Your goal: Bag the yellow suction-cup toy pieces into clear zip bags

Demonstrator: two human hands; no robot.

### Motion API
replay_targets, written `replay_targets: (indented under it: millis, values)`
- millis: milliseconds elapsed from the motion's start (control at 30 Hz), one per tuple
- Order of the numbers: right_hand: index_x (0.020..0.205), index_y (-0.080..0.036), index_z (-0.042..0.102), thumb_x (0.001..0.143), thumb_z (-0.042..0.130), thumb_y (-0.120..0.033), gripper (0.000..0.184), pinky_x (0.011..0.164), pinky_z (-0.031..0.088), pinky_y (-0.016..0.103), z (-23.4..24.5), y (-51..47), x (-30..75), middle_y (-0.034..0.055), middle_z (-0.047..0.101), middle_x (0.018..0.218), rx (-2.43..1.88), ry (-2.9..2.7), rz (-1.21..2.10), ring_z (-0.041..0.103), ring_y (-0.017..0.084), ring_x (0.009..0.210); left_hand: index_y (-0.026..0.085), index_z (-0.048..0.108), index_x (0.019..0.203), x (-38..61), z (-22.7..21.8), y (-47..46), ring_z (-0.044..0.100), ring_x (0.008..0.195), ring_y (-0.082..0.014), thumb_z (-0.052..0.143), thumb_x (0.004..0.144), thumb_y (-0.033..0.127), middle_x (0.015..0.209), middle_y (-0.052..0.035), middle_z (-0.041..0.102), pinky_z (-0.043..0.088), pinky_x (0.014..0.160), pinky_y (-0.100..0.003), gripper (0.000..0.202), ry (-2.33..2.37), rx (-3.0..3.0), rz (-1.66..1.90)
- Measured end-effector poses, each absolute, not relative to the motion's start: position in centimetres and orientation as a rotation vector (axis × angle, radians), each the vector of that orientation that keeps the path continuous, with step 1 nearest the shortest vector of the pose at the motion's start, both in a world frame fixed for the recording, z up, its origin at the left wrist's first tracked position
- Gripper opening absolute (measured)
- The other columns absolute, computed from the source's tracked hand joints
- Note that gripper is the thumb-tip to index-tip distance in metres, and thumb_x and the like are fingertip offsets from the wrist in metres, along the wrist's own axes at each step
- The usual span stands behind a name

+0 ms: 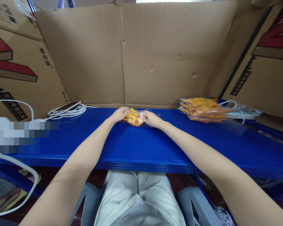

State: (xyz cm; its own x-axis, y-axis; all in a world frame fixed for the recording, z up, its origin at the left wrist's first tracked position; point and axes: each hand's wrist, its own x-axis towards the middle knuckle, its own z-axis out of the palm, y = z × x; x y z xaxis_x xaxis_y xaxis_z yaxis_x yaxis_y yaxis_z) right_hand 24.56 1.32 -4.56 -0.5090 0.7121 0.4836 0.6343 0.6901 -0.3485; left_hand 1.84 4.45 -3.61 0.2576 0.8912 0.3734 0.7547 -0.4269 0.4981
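On the blue tabletop in front of me lies a clear plastic bag with several yellow-orange items in it; their exact kind is hard to make out. My left hand grips the bag's left end, its fingers closed over the edge. At the right end, my right hand pinches the gathered clear film. Both arms stretch forward across the table, and the bag rests between the hands.
A larger clear bag of yellow-orange items lies at the right. Coiled white cable and a phone-like device sit at the left. Cardboard walls enclose the back and sides of the blue table.
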Motion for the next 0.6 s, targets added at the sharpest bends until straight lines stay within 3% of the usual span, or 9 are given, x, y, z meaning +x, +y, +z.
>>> replay_targets:
  millis: [133, 333, 500, 600]
  values:
    - [0.085, -0.016, 0.069, 0.081, 0.054, -0.010, 0.017, 0.085, 0.048, 0.029, -4.5, 1.2, 24.5, 0.0082, 0.071, 0.092, -0.994, -2.219, 0.299, 0.064, 0.018, 0.091, 0.013, 0.062, 0.125, 1.7, -3.8, 4.8, 0.056, 0.123, -0.0246, 0.049, 0.086, 0.034, 0.133, -0.0129, 0.061, 0.038, 0.108, -0.035, 0.046, 1.468, 2.301, 0.958]
    - [0.076, -0.015, 0.063, 0.081, 0.051, -0.011, 0.014, 0.055, 0.045, 0.022, -3.3, 0.3, 24.5, -0.0013, 0.057, 0.053, -1.124, -1.830, 1.026, 0.055, 0.011, 0.049, 0.013, 0.064, 0.123, 2.0, -3.7, 5.0, 0.057, 0.122, -0.0229, 0.045, 0.085, 0.025, 0.130, -0.0109, 0.063, 0.037, 0.109, -0.033, 0.045, 1.429, 2.335, 0.948]
    - [0.075, -0.015, 0.064, 0.092, 0.042, -0.025, 0.030, 0.056, 0.048, 0.025, -2.0, -0.7, 24.7, 0.0065, 0.068, 0.072, -0.934, -1.508, 1.390, 0.060, 0.013, 0.054, 0.020, 0.067, 0.122, 1.8, -3.9, 5.4, 0.059, 0.119, -0.0237, 0.048, 0.078, 0.020, 0.129, -0.0061, 0.065, 0.042, 0.104, -0.033, 0.047, 1.553, 2.302, 0.914]
    - [0.074, -0.014, 0.067, 0.093, 0.048, -0.036, 0.035, 0.056, 0.047, 0.024, -1.7, -1.1, 24.6, 0.0079, 0.070, 0.076, -0.933, -1.543, 1.392, 0.061, 0.012, 0.058, 0.026, 0.071, 0.115, 1.5, -4.3, 5.8, 0.057, 0.122, -0.0246, 0.053, 0.075, 0.023, 0.127, -0.0024, 0.066, 0.040, 0.107, -0.036, 0.043, 1.626, 2.266, 0.993]
